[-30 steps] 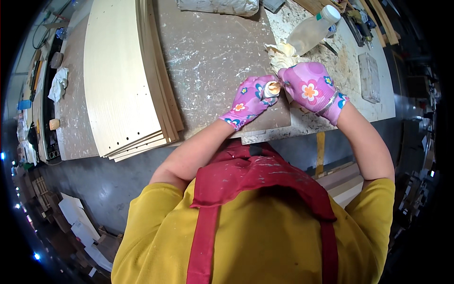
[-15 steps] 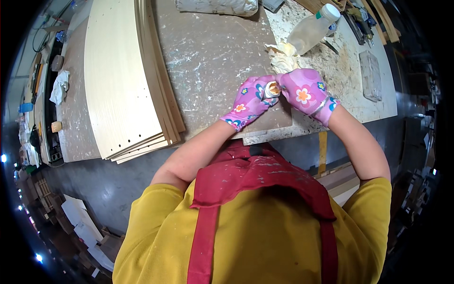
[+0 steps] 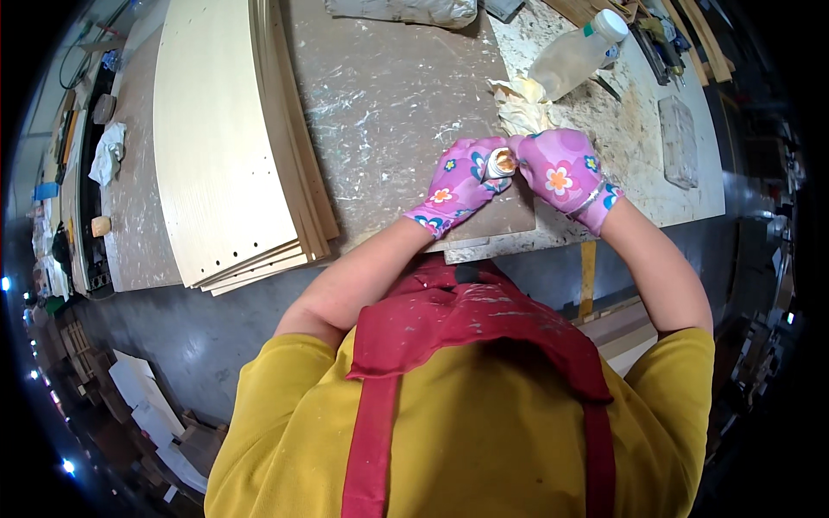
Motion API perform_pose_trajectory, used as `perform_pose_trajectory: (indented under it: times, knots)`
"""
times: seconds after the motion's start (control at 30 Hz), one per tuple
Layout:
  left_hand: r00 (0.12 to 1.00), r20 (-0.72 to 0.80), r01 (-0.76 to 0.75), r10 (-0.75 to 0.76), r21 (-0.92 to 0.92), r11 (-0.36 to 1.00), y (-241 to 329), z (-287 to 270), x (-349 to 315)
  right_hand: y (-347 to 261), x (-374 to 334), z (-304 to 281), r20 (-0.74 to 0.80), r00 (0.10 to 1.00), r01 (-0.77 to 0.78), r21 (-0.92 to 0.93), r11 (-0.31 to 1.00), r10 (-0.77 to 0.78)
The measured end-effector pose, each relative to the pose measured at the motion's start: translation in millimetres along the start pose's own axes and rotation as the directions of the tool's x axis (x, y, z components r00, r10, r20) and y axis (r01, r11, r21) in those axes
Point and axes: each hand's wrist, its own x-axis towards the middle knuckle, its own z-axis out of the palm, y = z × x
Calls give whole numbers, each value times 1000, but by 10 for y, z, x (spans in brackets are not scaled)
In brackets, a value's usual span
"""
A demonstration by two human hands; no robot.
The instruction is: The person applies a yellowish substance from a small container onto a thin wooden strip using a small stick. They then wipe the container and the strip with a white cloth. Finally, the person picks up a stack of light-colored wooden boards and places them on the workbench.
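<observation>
Both hands wear pink gloves with a flower print and meet over the near edge of the table. My left hand [image 3: 456, 188] is wrapped round a small white tube-like container [image 3: 500, 164], whose end shows orange-brown material. Close against that end, on its right, is my right hand [image 3: 561, 168], its fingers closed and pressed together. Whatever the right fingers pinch is hidden by the glove. Just beyond the right hand lies a crumpled cream cloth or paper [image 3: 522, 102], with a translucent plastic bottle [image 3: 566, 62] tipped over beside it.
A stack of pale wooden panels [image 3: 220, 129] lies at the left on the paint-spotted table [image 3: 380, 104]. A plastic-wrapped block [image 3: 679, 142] rests at the right, and a wrapped pack [image 3: 406, 9] at the far edge. Tools [image 3: 656, 52] lie at the far right.
The hands stay together round the white container, with only a slight shift in the fingers. The whole view has moved a little.
</observation>
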Motion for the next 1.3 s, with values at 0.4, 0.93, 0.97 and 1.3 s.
perform_pose_trajectory:
  times: [0.4, 0.93, 0.97, 1.3]
  knots:
    - [1000, -12, 19, -19, -14, 1000, 32, -9, 3, -23, 19, 67, 37, 995, -103, 180, 978, 98]
    - [1000, -6, -23, 24, 44, 999, 146, -111, 7, -92, 16, -215, 31, 999, -26, 17, 1000, 25]
    - [1000, 8, -20, 19, 59, 998, 167, -127, 7, -129, 21, -211, 10, 1000, -18, -34, 999, 18]
    - [996, 83, 11, -17, 65, 998, 82, -56, 3, 82, 126, -3, 224, 933, -345, 352, 870, 280]
